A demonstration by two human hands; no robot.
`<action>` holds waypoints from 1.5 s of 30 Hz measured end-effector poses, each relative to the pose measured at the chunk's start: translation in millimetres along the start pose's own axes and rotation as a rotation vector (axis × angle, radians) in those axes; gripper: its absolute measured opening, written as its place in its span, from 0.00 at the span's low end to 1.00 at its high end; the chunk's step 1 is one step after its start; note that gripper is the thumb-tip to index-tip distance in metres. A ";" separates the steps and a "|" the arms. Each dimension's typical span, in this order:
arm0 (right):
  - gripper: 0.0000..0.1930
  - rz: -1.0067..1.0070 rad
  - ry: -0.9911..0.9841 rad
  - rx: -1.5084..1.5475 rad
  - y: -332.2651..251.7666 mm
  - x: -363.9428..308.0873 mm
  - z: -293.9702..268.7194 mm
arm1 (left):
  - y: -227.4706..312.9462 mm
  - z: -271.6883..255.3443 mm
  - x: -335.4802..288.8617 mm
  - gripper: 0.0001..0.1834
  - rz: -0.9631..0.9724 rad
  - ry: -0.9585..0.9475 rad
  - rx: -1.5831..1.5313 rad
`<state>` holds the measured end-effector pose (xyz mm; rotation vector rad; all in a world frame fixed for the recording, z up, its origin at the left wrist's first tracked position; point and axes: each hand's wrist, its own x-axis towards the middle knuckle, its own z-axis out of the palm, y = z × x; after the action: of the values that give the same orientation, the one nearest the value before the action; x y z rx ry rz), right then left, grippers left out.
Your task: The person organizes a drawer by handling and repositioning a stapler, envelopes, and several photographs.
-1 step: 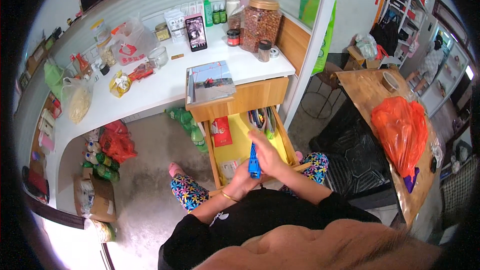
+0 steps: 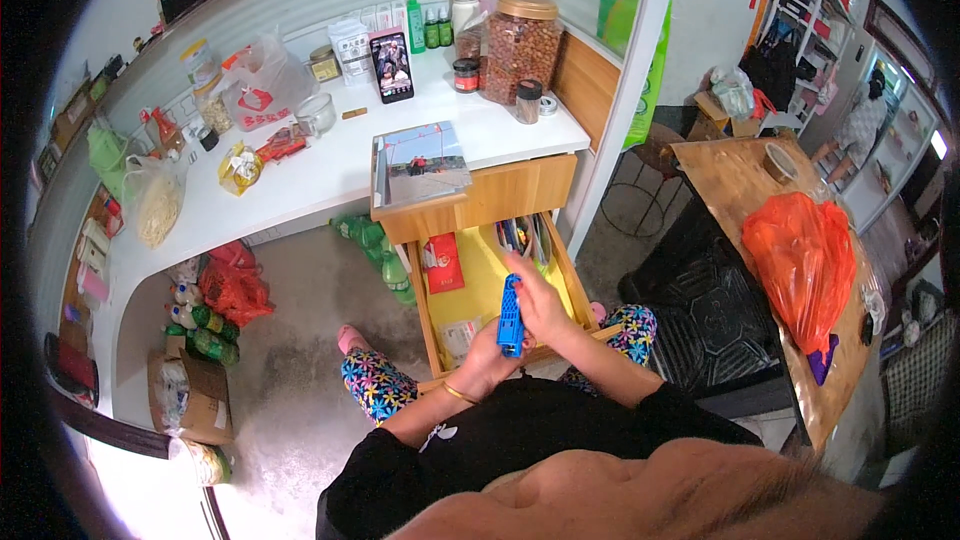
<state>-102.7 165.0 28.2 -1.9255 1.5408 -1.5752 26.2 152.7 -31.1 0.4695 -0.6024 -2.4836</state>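
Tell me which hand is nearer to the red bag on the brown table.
Right. The right hand, over the open drawer, is left of the red bag; the left hand is farther left, over the drawer's front edge.

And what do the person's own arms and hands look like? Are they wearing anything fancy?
Both sleeves are black and plain, ending around the elbows. The left hand has a thin gold-coloured bangle at its wrist. The right hand shows no bangle. Neither wears a glove. The fingernails are too small to make out.
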 end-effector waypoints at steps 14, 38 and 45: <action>0.19 0.176 -0.060 -0.020 14.5 -1.8 -3.2 | 11.3 21.4 -1.0 0.22 -0.028 0.142 0.169; 0.22 -0.002 -0.062 0.041 7.5 23.6 -7.3 | 13.8 8.3 0.5 0.20 -0.028 -0.034 -0.049; 0.20 -0.182 -0.332 0.017 -32.7 -18.1 10.5 | 6.7 -17.9 8.4 0.21 0.186 0.059 -0.087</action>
<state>-73.3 189.0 36.2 -2.2339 1.2441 -1.2410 30.1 137.2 -44.4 0.4307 -0.4897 -2.3005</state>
